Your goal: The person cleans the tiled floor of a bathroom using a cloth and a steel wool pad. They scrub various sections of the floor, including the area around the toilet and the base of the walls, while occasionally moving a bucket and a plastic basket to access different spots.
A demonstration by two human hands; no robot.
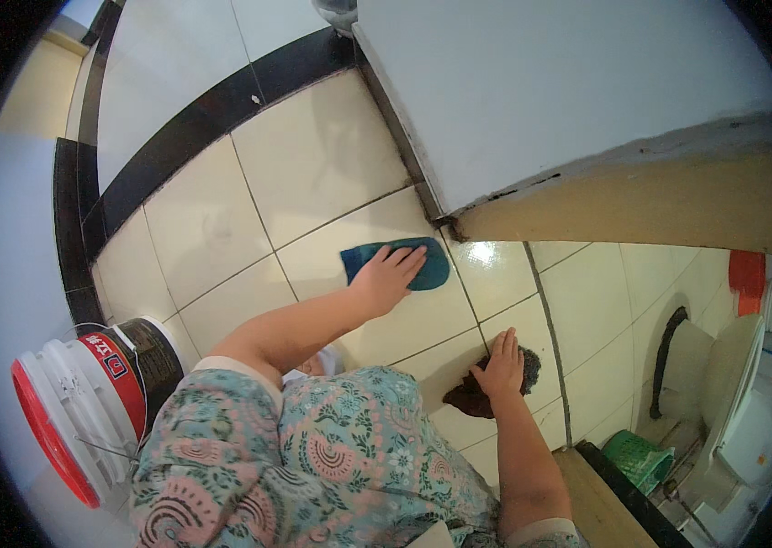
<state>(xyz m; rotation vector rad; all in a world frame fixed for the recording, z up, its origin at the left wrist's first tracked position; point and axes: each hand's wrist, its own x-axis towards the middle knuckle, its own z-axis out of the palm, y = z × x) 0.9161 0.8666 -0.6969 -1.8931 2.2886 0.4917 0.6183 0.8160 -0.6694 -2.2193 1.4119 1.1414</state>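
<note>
A dark blue-green cloth pad (435, 266) with one rounded end lies flat on the cream floor tiles (331, 171). My left hand (389, 274) rests on top of it, fingers spread and pointing up and right. Lower and to the right, a crumpled dark brown cloth (471, 399) lies on the tiles. My right hand (501, 366) presses down on this cloth, and a fuzzy dark grey part of it (531, 370) shows to the right of the fingers. The undersides of both hands and the palms are hidden.
A white plastic bucket (77, 383) with a red rim stands at the left. A wall corner (448, 198) juts in from the upper right. Dark border tiles (201, 103) curve across the upper left. At the right are a toilet (715, 363) and a green basket (633, 455).
</note>
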